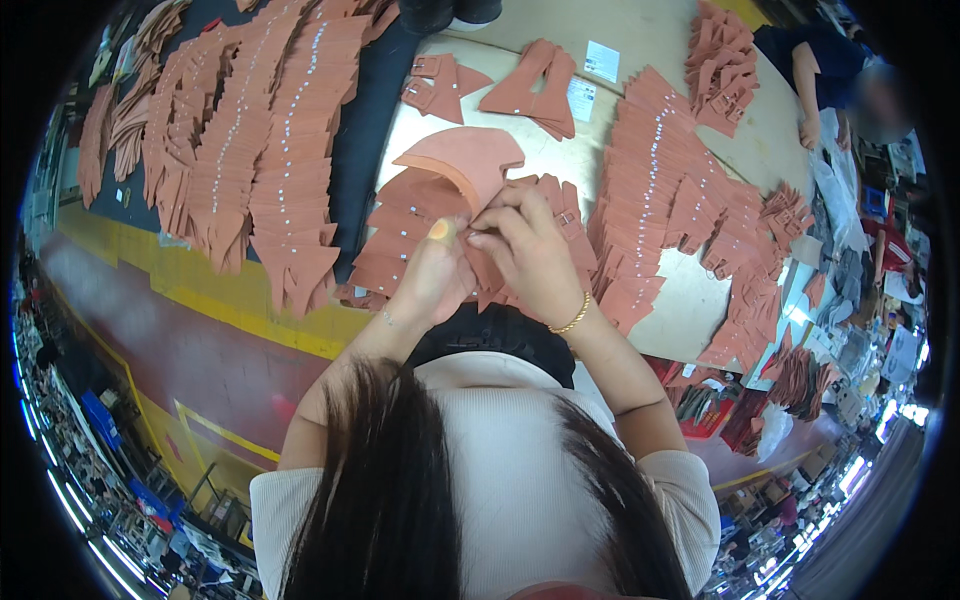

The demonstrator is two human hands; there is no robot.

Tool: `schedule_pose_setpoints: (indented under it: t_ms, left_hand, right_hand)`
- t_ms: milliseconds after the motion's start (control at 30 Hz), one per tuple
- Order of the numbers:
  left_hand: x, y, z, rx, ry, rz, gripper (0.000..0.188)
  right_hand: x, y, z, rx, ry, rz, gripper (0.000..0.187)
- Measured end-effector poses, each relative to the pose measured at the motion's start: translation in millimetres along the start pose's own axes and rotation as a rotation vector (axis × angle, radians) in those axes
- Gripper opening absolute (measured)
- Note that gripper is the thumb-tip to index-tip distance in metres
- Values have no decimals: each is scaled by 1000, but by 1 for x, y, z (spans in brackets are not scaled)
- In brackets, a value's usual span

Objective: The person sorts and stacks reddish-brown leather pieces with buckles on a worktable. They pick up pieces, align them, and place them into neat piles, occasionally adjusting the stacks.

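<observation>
Your left hand (432, 272) and right hand (534, 248), pinched nearly closed, grip one curved terracotta piece (482, 155), seemingly mid-work; overlapped rows (298, 150) flank you, finished or waiting unclear.

the pale table (690, 300) carries overlapping brick-red pieces (628, 170) and two white slips (601, 61).

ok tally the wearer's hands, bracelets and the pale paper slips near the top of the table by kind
Left hand and right hand: 2
Thin bracelet and gold-coloured bracelet: 2
Pale paper slips: 2
Total: 6
</observation>
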State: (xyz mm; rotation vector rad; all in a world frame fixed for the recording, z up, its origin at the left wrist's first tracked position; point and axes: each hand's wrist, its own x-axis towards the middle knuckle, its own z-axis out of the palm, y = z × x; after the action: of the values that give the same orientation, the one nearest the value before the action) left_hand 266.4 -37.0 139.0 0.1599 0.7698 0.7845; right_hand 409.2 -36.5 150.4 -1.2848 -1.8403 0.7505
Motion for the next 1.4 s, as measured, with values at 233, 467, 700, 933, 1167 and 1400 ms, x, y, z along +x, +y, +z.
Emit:
schedule_pose_setpoints:
  t_ms: [233, 467, 700, 933, 1167, 1400]
  left_hand:
    - [-2, -4, -7, -213, -35, -128, 39]
    - [-2, -8, -10, -256, -80, -144, 39]
    - [1, -7, -5, -147, -55, -61, 41]
    - [6, 17, -9, -181, 7, 7, 49]
    - [2, 42, -23, -367, -93, -7, 58]
    - [2, 44, -32, -401, -198, 83, 61]
  right_hand:
    - [-17, 12, 11, -33, 11, -53, 18]
    - [-23, 20, 15, -71, 42, -101, 15]
    - [-24, 23, 15, -174, 136, -161, 19]
    - [-39, 16, -21, 69, 256, 34, 11]
    - [-54, 29, -60, 279, 336, 199, 9]
    - [-77, 32, -70, 491, 231, 491, 9]
